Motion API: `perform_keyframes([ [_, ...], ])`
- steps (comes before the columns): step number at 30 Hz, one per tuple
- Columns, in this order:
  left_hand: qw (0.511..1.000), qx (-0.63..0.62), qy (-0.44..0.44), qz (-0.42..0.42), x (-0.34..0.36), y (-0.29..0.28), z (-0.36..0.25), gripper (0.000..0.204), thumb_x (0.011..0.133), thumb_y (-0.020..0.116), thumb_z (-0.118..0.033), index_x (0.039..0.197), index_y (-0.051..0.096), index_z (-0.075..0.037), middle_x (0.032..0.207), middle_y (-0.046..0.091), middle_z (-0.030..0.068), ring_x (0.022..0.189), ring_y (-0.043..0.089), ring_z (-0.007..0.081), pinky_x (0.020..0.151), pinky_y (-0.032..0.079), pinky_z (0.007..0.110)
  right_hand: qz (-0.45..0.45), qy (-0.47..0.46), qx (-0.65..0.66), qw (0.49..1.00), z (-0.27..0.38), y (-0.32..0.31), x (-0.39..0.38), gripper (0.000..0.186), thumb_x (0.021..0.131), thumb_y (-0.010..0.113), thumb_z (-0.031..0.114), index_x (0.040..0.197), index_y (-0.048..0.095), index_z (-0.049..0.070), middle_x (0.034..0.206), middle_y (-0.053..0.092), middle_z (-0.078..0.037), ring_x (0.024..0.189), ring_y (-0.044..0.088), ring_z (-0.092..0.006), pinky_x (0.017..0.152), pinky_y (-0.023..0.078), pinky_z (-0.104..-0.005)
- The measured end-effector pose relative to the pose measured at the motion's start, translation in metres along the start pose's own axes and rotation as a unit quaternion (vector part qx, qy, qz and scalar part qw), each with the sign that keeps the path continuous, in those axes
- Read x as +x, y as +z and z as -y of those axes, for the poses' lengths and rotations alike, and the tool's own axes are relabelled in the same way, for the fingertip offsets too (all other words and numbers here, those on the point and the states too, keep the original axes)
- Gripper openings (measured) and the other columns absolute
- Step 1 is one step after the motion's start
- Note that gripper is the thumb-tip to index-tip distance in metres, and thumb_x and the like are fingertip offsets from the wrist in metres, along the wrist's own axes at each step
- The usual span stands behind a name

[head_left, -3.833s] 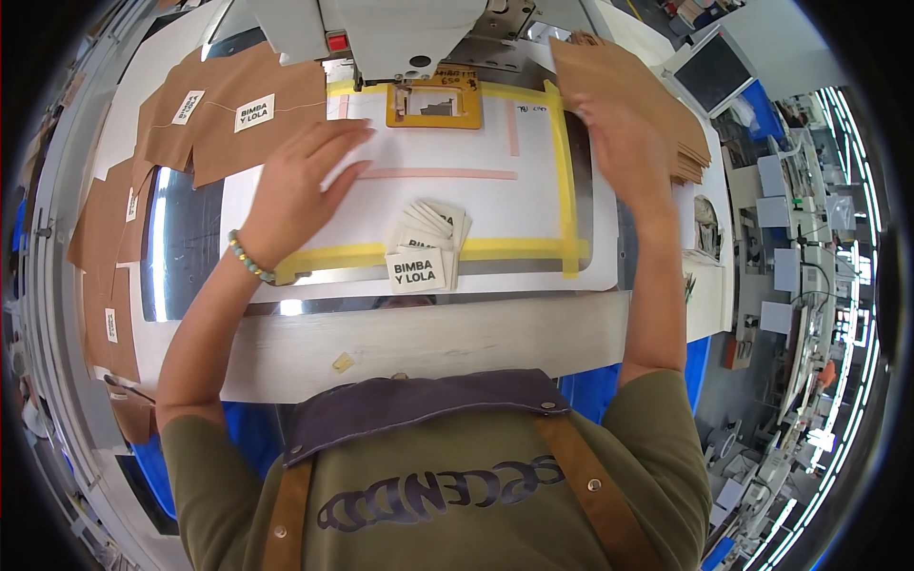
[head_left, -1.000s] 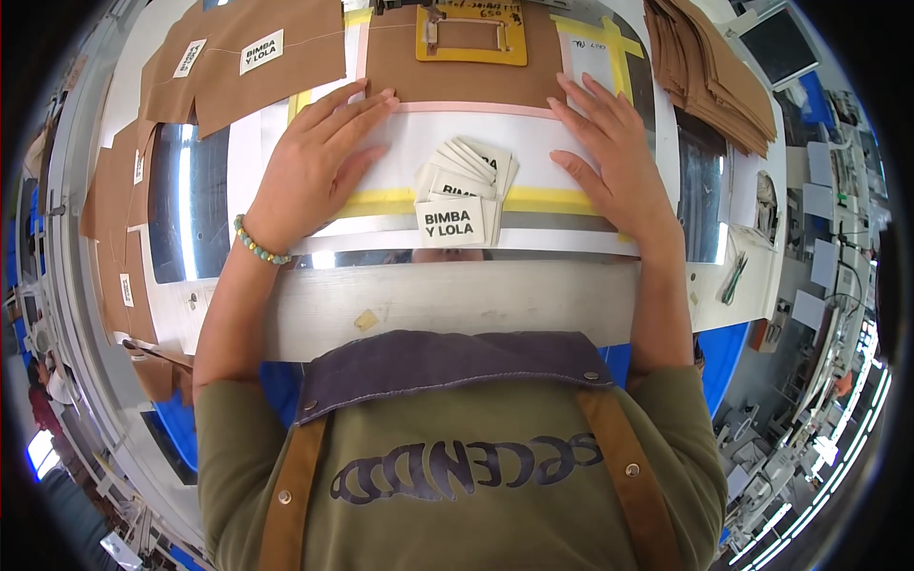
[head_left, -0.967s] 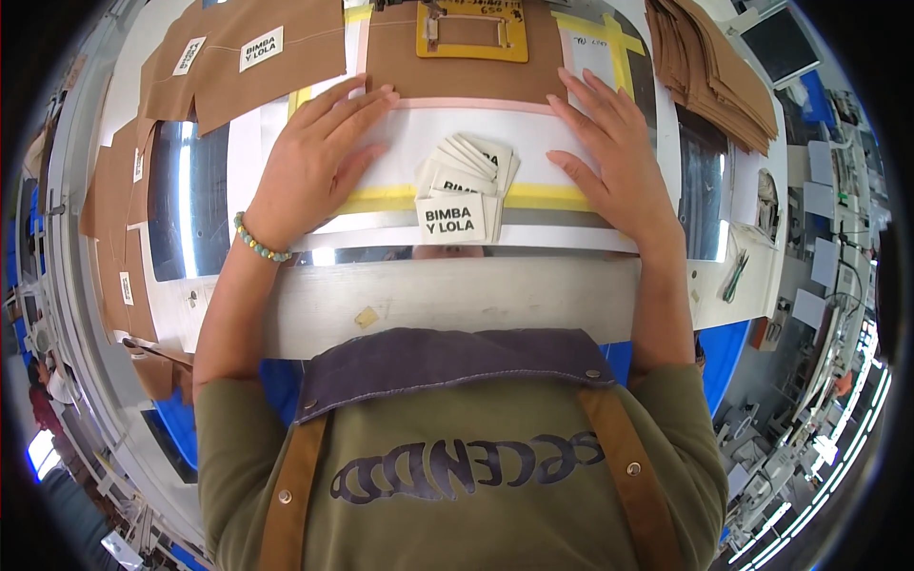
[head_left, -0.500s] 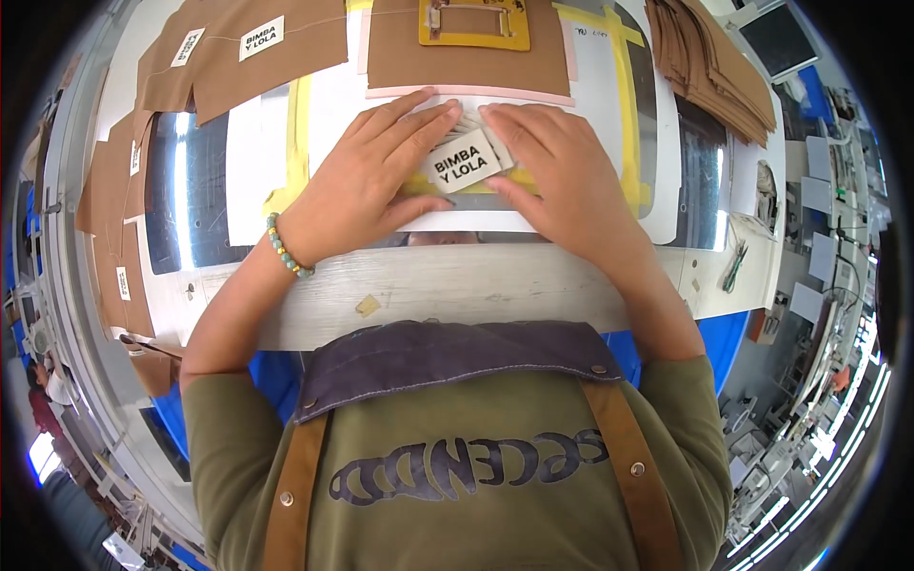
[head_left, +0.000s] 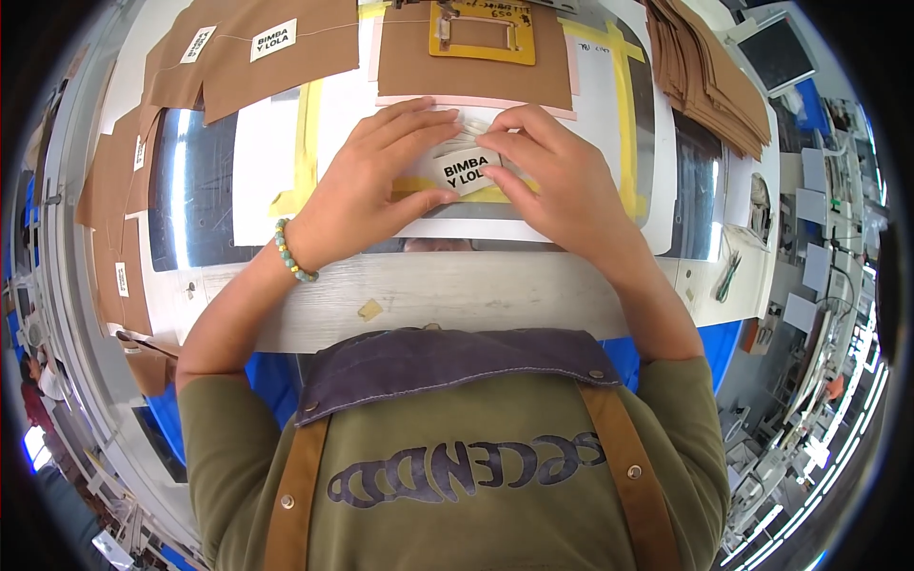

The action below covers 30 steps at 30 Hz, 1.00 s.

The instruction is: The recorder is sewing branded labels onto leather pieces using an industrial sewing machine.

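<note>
A small pile of white labels with black lettering (head_left: 465, 169) lies fanned out between my hands, its layers spread toward the far side. My left hand (head_left: 371, 186) cups the pile from the left, long fingers extended along its far edge and thumb at its near corner. From the right, my right hand (head_left: 562, 186) closes in with bent fingers, the thumb on the top label and the index finger at its far edge. Just beyond lies a brown panel with pink edging (head_left: 476, 81), and on it a yellow frame-shaped template (head_left: 483, 55).
White sheets with yellow tape (head_left: 625, 124) cover the work surface. Brown panels bearing white labels (head_left: 228, 71) lie at left, joined by thread. Stacked brown pieces (head_left: 709, 81) are at the far right, near a dark screen (head_left: 776, 52). A wooden table edge (head_left: 419, 295) runs nearest me.
My right fingers have bent and drawn closer together, the thumb now over the top label's printing. That label sits turned slightly and partly covered. The whole view has shifted a little.
</note>
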<state>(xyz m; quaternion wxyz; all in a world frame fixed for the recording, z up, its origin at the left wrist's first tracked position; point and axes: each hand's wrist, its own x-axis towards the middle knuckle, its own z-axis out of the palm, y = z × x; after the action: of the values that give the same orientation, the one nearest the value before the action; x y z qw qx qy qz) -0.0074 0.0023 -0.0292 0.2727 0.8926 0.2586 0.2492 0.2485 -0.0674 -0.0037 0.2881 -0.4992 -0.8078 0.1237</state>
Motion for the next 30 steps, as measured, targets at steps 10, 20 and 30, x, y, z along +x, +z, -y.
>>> perform_keyframes([
  [10,0.996,-0.061,-0.011,-0.070,0.001,-0.004,-0.003,0.048,0.095,0.083,-0.020,0.139,0.071,-0.006,0.142,0.071,0.0148,0.133,0.065,0.0358,0.111,0.053,0.044,-0.024,0.062,0.147,0.987,-0.005,-0.019,0.016,0.007,0.095,0.080,0.008,0.101,0.079,0.004,0.095,0.075,-0.005,0.080,0.071,-0.0198,0.070,0.056,-0.0304],
  [20,0.998,0.047,0.015,-0.030,0.038,-0.031,0.022,0.047,0.101,0.073,-0.012,0.147,0.066,-0.004,0.151,0.067,0.0148,0.142,0.059,0.0387,0.119,0.048,0.048,-0.028,0.207,0.113,0.971,-0.119,-0.017,0.106,0.023,0.100,0.080,0.020,0.115,0.081,0.002,0.095,0.081,-0.005,0.082,0.075,-0.0102,0.075,0.058,-0.0270],
  [30,0.984,0.171,0.052,0.005,0.076,-0.007,0.055,0.056,0.103,0.073,-0.027,0.154,0.060,-0.007,0.164,0.056,0.0101,0.155,0.043,0.0399,0.127,0.040,0.051,0.009,0.212,0.077,0.974,-0.114,-0.003,0.120,0.020,0.098,0.080,0.021,0.110,0.084,0.006,0.095,0.081,-0.006,0.079,0.074,-0.0153,0.075,0.057,-0.0304],
])
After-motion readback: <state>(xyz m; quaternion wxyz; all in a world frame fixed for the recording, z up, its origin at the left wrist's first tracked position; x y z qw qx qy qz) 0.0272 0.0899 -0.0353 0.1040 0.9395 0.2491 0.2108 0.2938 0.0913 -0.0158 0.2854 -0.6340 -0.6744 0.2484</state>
